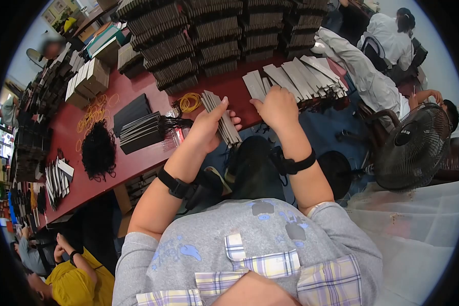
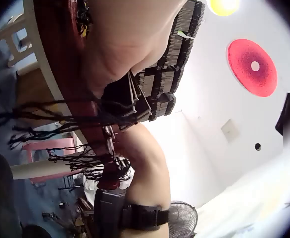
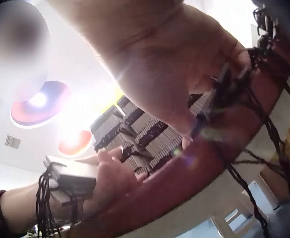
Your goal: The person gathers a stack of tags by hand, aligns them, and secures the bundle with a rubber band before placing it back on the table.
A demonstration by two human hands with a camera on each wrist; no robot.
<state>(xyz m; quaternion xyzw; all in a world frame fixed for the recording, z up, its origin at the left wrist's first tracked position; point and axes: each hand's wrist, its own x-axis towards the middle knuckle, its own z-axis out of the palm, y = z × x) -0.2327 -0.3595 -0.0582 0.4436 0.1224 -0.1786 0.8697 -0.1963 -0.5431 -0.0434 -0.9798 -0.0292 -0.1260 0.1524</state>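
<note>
My left hand (image 1: 209,125) grips a small stack of flat grey cards (image 1: 229,130), thumb on top and fingertips at the far side. Black cords dangle from the stack's near end, as the right wrist view also shows, where the same cards (image 3: 76,173) appear edge-on. To the right, my right hand (image 1: 281,108) is bent over the near left end of a fanned row of pale cards (image 1: 296,76) at the table edge. In the right wrist view its fingers and thumb pinch a dark corded piece (image 3: 218,99), partly hidden by the hand.
Tall stacks of bundled cards (image 1: 199,41) line the back of the red table (image 1: 137,186). On the left lie a dark corded bundle (image 1: 143,130), a black cord heap (image 1: 98,150) and yellow rubber bands (image 1: 189,102). A fan (image 1: 413,145) stands at right; other people sit around.
</note>
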